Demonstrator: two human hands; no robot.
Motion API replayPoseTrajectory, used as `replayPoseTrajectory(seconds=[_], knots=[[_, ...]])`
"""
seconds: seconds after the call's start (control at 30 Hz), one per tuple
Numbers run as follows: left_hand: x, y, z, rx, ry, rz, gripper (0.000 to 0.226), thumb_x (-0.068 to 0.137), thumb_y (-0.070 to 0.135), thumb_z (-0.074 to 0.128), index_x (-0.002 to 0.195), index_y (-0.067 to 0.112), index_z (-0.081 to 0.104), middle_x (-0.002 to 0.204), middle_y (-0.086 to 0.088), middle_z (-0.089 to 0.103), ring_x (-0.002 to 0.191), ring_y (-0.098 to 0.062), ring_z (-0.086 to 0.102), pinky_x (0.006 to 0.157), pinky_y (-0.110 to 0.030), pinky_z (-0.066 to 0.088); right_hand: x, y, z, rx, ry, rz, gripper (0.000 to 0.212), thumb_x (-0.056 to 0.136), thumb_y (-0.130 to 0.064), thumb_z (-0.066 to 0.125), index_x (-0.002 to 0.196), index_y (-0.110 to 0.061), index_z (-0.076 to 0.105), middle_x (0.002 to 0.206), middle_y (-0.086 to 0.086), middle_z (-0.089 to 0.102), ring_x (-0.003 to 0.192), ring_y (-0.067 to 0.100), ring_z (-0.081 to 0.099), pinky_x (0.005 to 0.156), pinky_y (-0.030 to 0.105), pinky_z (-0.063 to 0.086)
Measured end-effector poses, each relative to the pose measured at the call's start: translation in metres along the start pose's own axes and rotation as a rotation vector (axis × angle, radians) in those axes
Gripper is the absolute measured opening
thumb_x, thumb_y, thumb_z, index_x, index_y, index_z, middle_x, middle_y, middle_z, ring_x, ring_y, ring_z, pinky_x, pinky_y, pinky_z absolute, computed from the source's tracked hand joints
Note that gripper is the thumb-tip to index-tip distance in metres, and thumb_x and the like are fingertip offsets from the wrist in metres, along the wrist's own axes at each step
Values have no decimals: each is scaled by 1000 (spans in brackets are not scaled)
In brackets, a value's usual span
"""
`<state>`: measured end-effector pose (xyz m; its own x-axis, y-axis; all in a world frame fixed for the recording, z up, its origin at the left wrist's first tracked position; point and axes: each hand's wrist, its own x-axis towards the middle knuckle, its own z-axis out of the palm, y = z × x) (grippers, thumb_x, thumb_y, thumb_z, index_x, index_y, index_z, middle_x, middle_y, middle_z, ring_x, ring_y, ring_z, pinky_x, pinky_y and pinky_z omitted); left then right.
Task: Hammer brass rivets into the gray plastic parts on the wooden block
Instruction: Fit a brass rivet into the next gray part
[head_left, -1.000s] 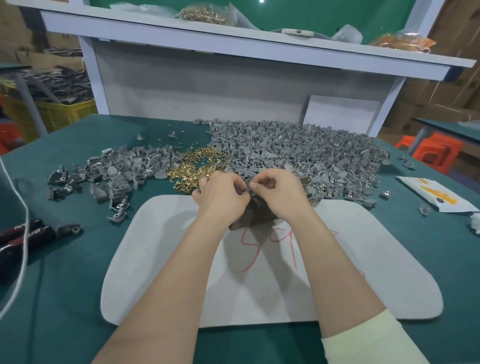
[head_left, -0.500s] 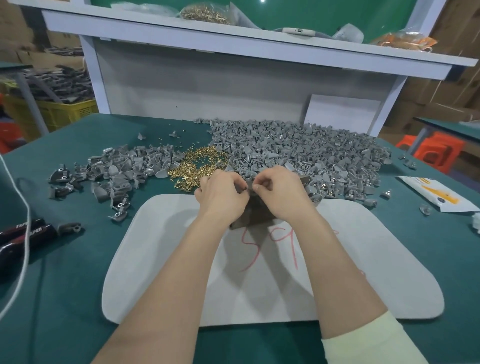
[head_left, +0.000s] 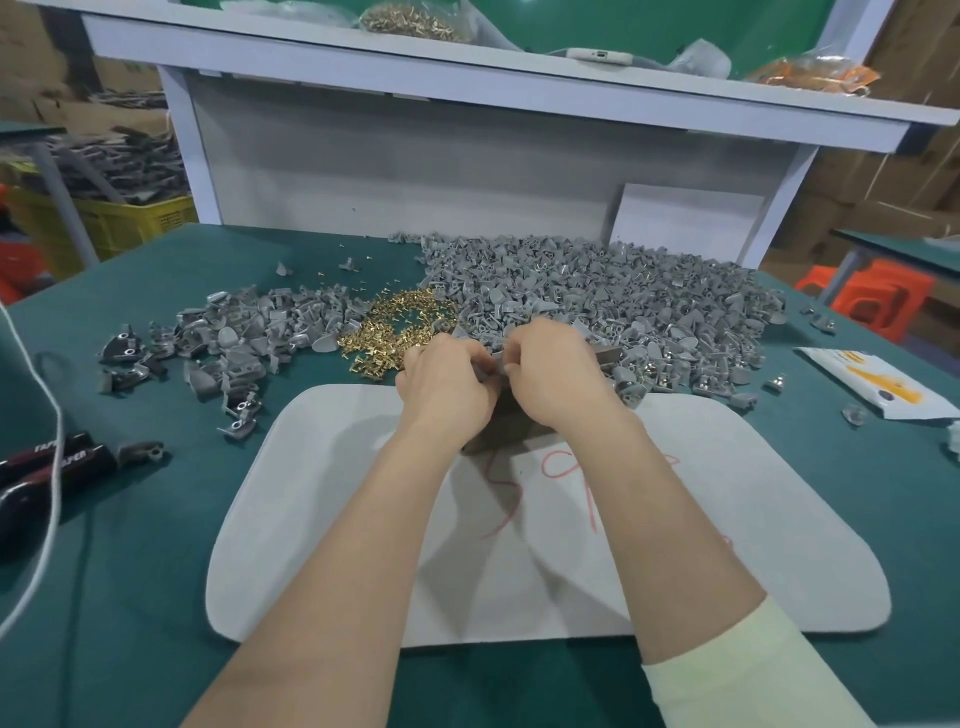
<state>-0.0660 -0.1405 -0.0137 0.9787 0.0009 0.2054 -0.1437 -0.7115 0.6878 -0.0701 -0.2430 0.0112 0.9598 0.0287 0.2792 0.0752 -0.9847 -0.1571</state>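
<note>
Reaching out over the pale mat, both forearms meet at the wooden block, which sits at the mat's far edge, mostly hidden beneath the hands. The left hand and right hand have their fingers curled inward, the tips pinching a gray plastic part between them just above the block. Whether a rivet sits in it is too small to tell. Neither hand holds a hammer, so this looks like fitting, with the striking to come. Just beyond lie the brass rivets, flanked by a small gray heap on the left and a far larger heap on the right, which suggests much work remains.
</note>
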Motion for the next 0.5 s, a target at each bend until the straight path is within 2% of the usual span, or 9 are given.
replayPoseTrajectory(seconds=[0.1, 0.23, 0.33, 0.5], knots=[[0, -1, 1, -6, 10, -1, 14, 88, 28, 64, 99, 27, 73, 109, -1, 64, 117, -31, 42, 88, -34, 37, -2, 3, -2, 83, -29, 22, 11, 90, -11, 54, 87, -14, 64, 99, 8, 65, 93, 26, 60, 72, 26, 42], [0, -1, 2, -18, 16, 3, 13, 87, 25, 64, 96, 26, 73, 107, -2, 65, 117, -32, 43, 90, -35, 38, 0, 3, -5, 68, -50, 16, 16, 91, -13, 53, 96, -13, 68, 101, 8, 67, 97, 27, 61, 80, 30, 49], [0, -1, 2, -8, 17, 11, 12, 87, 26, 64, 96, 26, 72, 110, 1, 63, 118, -31, 43, 90, -34, 36, 0, 7, -7, 155, -98, 47, 16, 92, -17, 54, 96, -16, 69, 101, 7, 69, 98, 25, 61, 86, 31, 49], [-1, -2, 3, 6, 20, 12, 11, 89, 24, 63, 97, 25, 70, 122, -1, 56, 121, -30, 39, 95, -35, 34, -3, 13, -5, 283, -82, 106, 11, 91, -20, 58, 92, -20, 69, 98, 4, 69, 98, 22, 60, 84, 28, 45]])
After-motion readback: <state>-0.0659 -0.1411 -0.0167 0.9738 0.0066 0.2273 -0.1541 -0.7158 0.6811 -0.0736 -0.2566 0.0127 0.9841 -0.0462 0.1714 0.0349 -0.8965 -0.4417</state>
